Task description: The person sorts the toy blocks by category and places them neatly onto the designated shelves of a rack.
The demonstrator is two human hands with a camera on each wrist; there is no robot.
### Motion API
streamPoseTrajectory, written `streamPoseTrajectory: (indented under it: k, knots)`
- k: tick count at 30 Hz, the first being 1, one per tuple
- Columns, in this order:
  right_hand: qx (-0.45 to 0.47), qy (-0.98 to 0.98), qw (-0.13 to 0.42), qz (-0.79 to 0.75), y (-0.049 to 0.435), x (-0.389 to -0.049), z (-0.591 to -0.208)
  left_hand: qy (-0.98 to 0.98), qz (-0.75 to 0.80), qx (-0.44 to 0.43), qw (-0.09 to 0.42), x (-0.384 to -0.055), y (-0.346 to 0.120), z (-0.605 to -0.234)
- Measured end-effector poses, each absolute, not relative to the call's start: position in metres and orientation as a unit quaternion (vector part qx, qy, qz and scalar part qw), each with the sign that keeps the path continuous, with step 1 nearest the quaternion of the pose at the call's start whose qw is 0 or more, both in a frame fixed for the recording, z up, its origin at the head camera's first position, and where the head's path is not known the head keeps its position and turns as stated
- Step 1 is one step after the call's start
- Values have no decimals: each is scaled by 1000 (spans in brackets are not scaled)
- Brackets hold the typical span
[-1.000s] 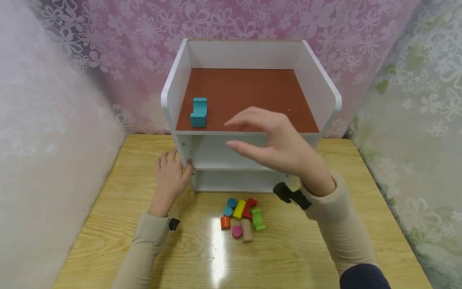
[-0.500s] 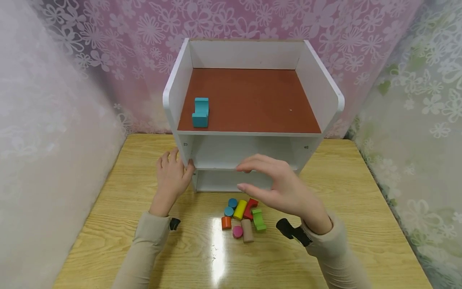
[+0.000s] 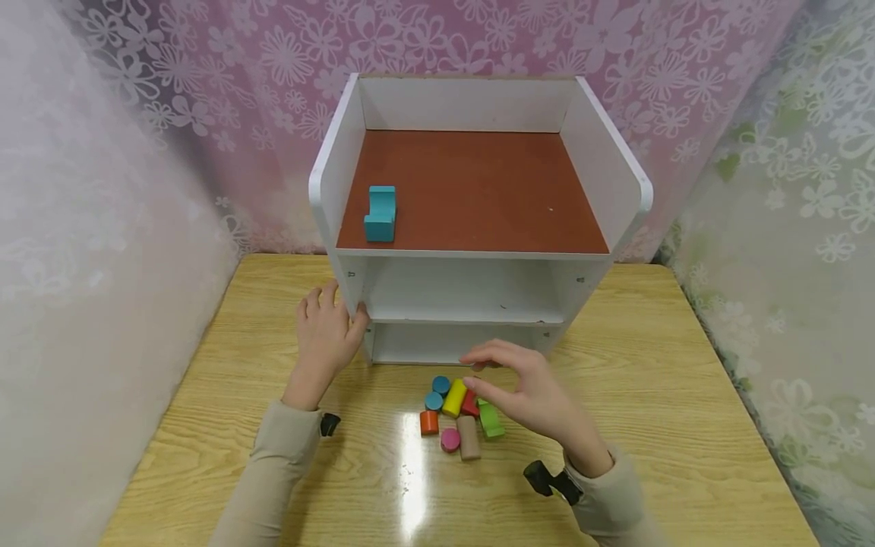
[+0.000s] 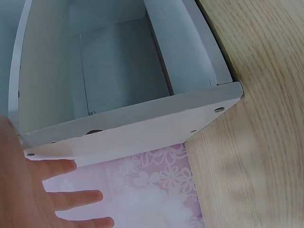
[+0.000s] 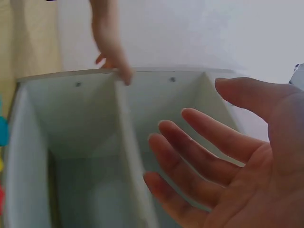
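My right hand (image 3: 529,387) hovers over the pile's right side, fingers loosely bent and thumb apart, with nothing between them. Beneath it lie a red block (image 3: 469,404), partly hidden by the thumb, and a green notched block (image 3: 490,420). Near these are a yellow cylinder (image 3: 454,398), a bare-wood cylinder (image 3: 469,437), a pink round block (image 3: 450,439), an orange block (image 3: 428,422) and small blue cylinders (image 3: 434,401). My left hand (image 3: 324,338) rests on the white shelf unit's (image 4: 118,116) left side panel, thumb at the front edge, fingers straight and spread along the outside.
A turquoise notched block (image 3: 380,220) stands at the front left of the unit's brown top (image 3: 472,190), which has raised white walls on three sides. Two open compartments lie below. The unit stands on a wooden table (image 3: 636,395) before a pink floral curtain (image 3: 444,38).
My right hand has come down from in front of the brown top, past the compartments, to the block pile. The left hand stays on the side panel, and the blocks lie unmoved.
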State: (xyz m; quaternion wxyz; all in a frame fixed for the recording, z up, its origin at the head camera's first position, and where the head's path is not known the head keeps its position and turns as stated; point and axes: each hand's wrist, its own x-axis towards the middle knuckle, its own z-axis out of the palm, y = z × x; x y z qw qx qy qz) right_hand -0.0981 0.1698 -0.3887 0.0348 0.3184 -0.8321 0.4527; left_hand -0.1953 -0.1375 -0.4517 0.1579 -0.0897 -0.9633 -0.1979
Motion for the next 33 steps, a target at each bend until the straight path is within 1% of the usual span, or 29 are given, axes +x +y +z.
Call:
streamPoseTrajectory:
  k: [4, 8, 12, 15, 22, 29, 33]
  knots:
    - [277, -852, 31, 443, 174, -97, -412, -963, -203, -87, 152, -195, -138, -451]
    - [247, -873, 43, 418, 180, -98, -435, -963, -203, -88, 151, -196, -138, -451]
    - [246, -878, 53, 408, 192, -102, -460, -964, -200, -87, 149, -198, -138, -451]
    - [244, -875, 47, 415, 200, -104, -476, -965, -197, -85, 151, -198, -138, -451]
    - [242, -887, 15, 394, 213, -100, -493, -965, -200, -84, 148, -196, -138, -452]
    - [238, -904, -42, 352, 217, -98, -503, -962, -197, -91, 165, -195, -137, -451]
    - [228, -914, -69, 328, 217, -97, -509, -962, -201, -89, 164, -195, -137, -451]
